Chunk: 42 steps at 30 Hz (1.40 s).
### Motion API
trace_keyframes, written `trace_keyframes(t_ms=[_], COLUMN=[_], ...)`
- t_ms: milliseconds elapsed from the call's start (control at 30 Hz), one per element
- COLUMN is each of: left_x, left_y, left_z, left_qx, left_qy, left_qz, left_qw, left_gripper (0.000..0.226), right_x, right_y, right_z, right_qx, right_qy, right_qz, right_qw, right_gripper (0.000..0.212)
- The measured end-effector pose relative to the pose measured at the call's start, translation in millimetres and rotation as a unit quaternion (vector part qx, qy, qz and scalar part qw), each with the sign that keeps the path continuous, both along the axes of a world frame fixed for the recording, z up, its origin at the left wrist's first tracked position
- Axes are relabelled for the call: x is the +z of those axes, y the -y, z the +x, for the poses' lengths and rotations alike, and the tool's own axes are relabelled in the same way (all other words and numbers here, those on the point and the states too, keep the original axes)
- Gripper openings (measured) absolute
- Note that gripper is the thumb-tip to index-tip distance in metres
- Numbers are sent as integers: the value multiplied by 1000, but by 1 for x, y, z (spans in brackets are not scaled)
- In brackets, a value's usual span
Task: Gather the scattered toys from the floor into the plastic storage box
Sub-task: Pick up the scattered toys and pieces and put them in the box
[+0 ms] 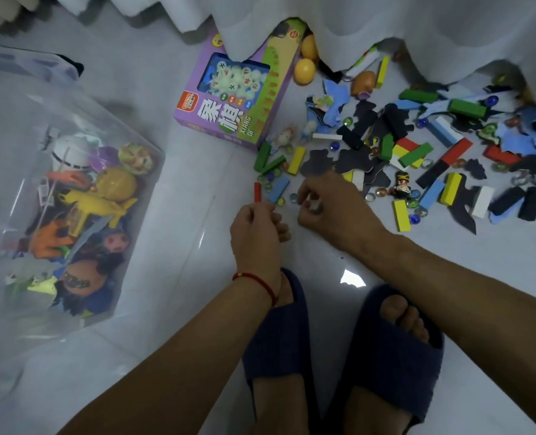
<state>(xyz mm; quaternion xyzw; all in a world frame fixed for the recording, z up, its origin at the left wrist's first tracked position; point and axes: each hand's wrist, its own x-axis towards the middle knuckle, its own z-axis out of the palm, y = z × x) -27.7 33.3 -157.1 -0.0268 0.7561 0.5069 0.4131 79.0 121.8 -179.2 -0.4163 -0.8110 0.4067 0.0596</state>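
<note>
Pale glossy floor (179, 246), tiled, reflective; white curtain (386, 32) hem draped over the far edge of the toy pile.

Left hand (254, 227): grip pinched on a small red block (257, 192), held upright above the floor. Right hand (326, 202): fingers curled around something small and rounded, seemingly a marble or 2; contents mostly hidden.

Storage box (141, 196): clear plastic, thin-walled, well to the left, already part-filled with moulded plastic figures. Scattered toys lie ahead and right: painted wooden blocks (295, 160), hard and square-edged; glass marbles (379, 192), smooth and apt to roll; flat dark puzzle pieces (354, 161), thin and floppy-looking; yellow balls (304, 71); a purple game box (229, 98), cardboard.

Judged step: collecting small pieces into both hands before a trip to the box

Doing it well, as I read it:
- fill each palm before moving; marbles cupped, not pinched
- sweep marbles against a block to stop rolling
- lift puzzle pieces by an edge; they lie flush
- release low inside the box so nothing bounces out

Most of the pile remains
</note>
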Motion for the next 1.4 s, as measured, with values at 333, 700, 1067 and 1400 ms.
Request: trace_keyframes(t_ms=[333, 700, 1067, 1400], left_x=[0, -9, -14, -38], left_y=[17, 12, 6, -11], left_z=[-24, -32, -48, -81], left_qx=[125, 100, 45, -367], left_qy=[318, 243, 236, -389], left_qz=[40, 33, -24, -192], left_qw=[939, 964, 970, 822], left_gripper=[30, 27, 29, 63], right_x=[-3, -25, -23, -30], right_y=[4, 13, -13, -11], right_z=[-24, -31, -43, -19], right_qx=[70, 141, 137, 177], right_qy=[26, 38, 23, 70], right_qz=[149, 106, 164, 284], right_qw=[986, 984, 977, 940], right_gripper=[26, 19, 21, 22])
